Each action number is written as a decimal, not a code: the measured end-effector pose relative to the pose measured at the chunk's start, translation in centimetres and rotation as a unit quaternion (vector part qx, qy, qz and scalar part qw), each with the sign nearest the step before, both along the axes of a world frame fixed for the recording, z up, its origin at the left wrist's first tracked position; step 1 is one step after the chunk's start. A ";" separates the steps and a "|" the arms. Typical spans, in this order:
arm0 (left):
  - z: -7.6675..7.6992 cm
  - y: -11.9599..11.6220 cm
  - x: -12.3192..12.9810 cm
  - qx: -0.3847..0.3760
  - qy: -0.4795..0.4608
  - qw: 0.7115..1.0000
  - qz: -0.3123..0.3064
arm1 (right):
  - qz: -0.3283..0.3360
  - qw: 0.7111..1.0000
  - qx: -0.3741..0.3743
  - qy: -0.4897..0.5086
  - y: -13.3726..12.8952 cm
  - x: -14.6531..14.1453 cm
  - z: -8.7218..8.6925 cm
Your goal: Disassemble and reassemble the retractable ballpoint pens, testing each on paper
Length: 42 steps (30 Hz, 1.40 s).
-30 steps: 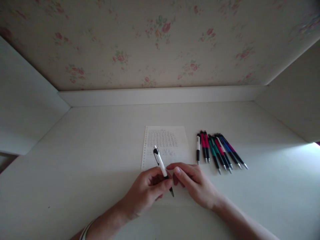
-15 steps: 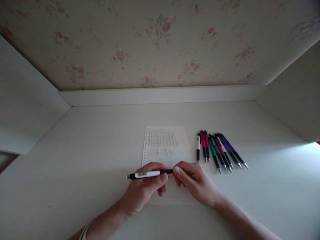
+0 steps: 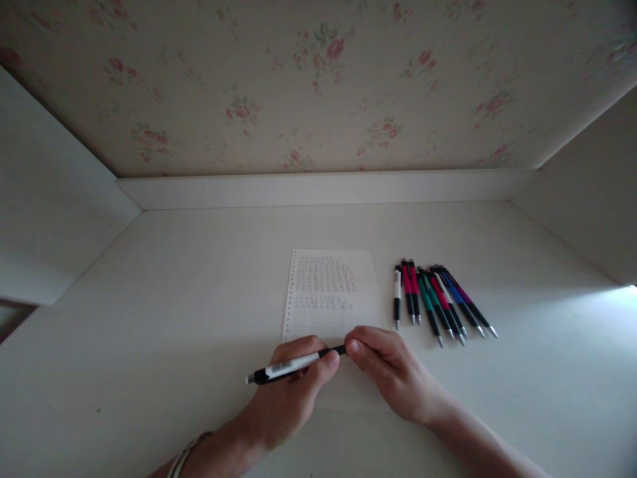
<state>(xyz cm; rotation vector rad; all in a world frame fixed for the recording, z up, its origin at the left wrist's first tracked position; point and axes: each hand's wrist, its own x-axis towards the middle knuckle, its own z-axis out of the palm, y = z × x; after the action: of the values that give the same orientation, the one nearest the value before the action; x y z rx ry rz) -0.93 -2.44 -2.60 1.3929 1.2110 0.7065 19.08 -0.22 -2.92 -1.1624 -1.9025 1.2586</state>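
A white pen with black ends (image 3: 293, 366) lies across my left hand (image 3: 293, 388), its clicker end pointing left and lower than the other. The left thumb presses on its black grip. My right hand (image 3: 393, 368) pinches the tip end of the same pen, and its fingers hide the point. Both hands are over the lower part of a sheet of paper (image 3: 331, 318) with rows of handwriting and punched holes along its left edge.
Several pens (image 3: 440, 302) in red, green, white, blue and purple lie to the right of the paper. The white desk (image 3: 199, 279) meets a low ledge (image 3: 323, 190) at the back, and panels stand at both sides.
The pen has tilted, its clicker end dropping down and slightly left. My left hand has lowered with it. My right hand has moved slightly down and still pinches the tip end.
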 end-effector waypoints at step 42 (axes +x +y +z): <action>-1.0 -1.6 0.3 0.154 0.016 0.984 -0.091 | -0.079 0.974 -0.207 0.051 -1.4 -1.3 0.1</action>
<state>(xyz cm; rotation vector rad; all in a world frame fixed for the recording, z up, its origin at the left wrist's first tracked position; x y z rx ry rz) -0.68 -4.03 -3.65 1.7519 1.0124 0.7667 17.75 -1.64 -2.83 -1.3932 -1.4780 1.6392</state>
